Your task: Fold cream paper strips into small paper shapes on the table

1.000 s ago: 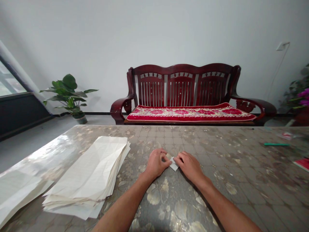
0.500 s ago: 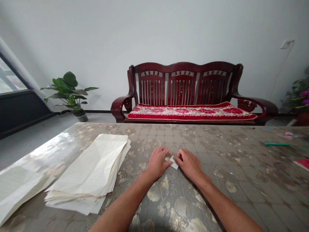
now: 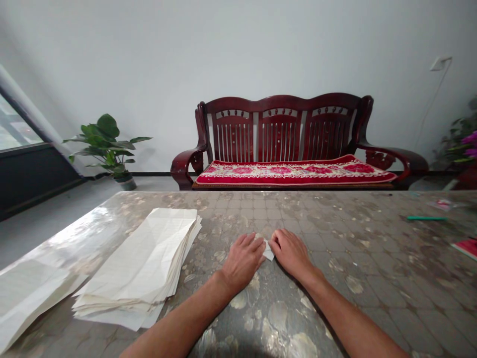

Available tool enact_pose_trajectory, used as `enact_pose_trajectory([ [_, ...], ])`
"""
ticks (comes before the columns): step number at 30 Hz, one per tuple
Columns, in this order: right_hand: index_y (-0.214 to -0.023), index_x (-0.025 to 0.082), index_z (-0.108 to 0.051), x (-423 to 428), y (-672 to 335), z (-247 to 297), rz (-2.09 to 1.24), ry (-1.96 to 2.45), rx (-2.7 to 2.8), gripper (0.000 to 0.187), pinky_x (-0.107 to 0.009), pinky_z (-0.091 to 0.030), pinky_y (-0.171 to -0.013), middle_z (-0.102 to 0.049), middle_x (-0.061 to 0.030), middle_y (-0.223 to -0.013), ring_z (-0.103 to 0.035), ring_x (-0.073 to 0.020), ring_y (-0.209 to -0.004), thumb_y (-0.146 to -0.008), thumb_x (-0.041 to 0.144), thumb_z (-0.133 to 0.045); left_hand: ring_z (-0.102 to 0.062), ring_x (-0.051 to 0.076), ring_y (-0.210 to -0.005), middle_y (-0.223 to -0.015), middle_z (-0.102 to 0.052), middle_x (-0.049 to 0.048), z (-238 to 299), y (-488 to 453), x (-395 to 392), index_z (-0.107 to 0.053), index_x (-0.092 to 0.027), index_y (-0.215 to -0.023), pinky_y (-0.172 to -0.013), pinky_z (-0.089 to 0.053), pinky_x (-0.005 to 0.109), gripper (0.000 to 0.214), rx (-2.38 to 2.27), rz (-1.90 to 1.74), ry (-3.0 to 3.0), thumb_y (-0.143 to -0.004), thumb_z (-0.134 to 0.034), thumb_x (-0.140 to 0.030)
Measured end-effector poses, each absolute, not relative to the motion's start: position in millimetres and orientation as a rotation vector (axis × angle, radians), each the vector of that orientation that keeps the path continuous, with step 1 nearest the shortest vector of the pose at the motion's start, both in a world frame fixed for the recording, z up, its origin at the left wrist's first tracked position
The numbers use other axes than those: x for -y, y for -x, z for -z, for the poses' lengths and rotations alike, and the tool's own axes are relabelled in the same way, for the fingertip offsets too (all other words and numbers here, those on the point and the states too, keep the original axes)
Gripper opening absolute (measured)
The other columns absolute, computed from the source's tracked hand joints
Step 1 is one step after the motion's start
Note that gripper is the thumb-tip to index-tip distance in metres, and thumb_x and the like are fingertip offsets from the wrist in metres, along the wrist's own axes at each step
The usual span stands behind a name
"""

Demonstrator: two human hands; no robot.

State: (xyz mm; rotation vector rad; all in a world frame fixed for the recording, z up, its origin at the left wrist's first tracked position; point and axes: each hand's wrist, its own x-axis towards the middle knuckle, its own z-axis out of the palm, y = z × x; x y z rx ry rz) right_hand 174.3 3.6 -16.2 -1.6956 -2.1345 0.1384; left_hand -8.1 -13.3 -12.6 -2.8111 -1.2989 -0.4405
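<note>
A small folded piece of white paper [image 3: 268,251] lies on the patterned table [image 3: 335,278] between my two hands. My left hand [image 3: 242,261] rests flat on the table with fingers stretched out, its fingertips pressing the paper's left edge. My right hand [image 3: 292,251] sits on the paper's right side, fingers curled and pinching that edge. Most of the paper is hidden under the fingers.
A thick stack of cream paper sheets [image 3: 145,266] lies to the left, with more sheets [image 3: 30,298] at the far left edge. A green pen [image 3: 427,218] and a red item [image 3: 465,246] lie at the right. A wooden bench [image 3: 283,144] stands behind the table.
My left hand has gone from a curled pinch on the paper to lying flat with fingers extended over it. The right hand stays on the paper's right edge.
</note>
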Motion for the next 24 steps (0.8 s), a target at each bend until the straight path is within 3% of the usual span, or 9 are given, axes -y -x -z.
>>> enact_pose_trajectory([
  [10,-0.089,0.022,-0.059,0,-179,15,-0.039,1.759,2.170,0.013,-0.032,-0.030,-0.074,-0.062,-0.0037,-0.095,-0.051,-0.0218,-0.090,-0.091,0.035,-0.058,-0.047,0.031,-0.129,-0.138,-0.055,0.0112,12,20,30,-0.050,-0.021,-0.133,-0.105,-0.034,0.044,0.042,1.181,0.366,2.860,-0.092,-0.057,-0.030],
  [15,-0.087,0.023,-0.059,-3,-184,16,-0.135,1.705,2.185,0.008,-0.031,-0.029,-0.074,-0.062,-0.0018,-0.094,-0.050,-0.0199,-0.090,-0.091,0.029,-0.055,-0.061,0.023,-0.104,-0.110,-0.068,0.0065,-7,19,23,-0.065,-0.022,-0.104,-0.088,-0.044,0.032,0.018,1.327,0.314,2.962,-0.094,-0.051,-0.026],
  [18,-0.087,0.023,-0.059,-3,-186,15,-0.162,1.699,2.187,0.009,-0.031,-0.028,-0.074,-0.062,-0.0015,-0.094,-0.050,-0.0198,-0.090,-0.092,0.028,-0.053,-0.062,0.018,-0.086,-0.090,-0.067,0.0037,-13,8,4,-0.065,-0.020,-0.081,-0.075,-0.043,0.026,0.017,1.603,0.379,2.949,-0.091,-0.052,-0.025],
  [21,-0.086,0.023,-0.059,-3,-187,16,-0.182,1.690,2.165,0.010,-0.030,-0.029,-0.074,-0.062,-0.0015,-0.093,-0.050,-0.0199,-0.091,-0.092,0.028,-0.052,-0.059,0.016,-0.083,-0.089,-0.064,0.0018,-11,-6,-17,-0.064,-0.019,-0.078,-0.070,-0.040,0.023,0.004,1.751,0.490,2.967,-0.081,-0.064,-0.022],
  [24,-0.082,0.023,-0.059,-4,-189,20,-0.232,1.660,2.102,0.012,-0.029,-0.030,-0.075,-0.063,-0.0013,-0.090,-0.051,-0.0191,-0.090,-0.091,0.028,-0.052,-0.058,0.016,-0.082,-0.090,-0.063,0.0000,-6,-14,-32,-0.066,-0.021,-0.088,-0.071,-0.039,0.023,0.016,1.774,0.469,3.057,-0.073,-0.071,-0.020],
])
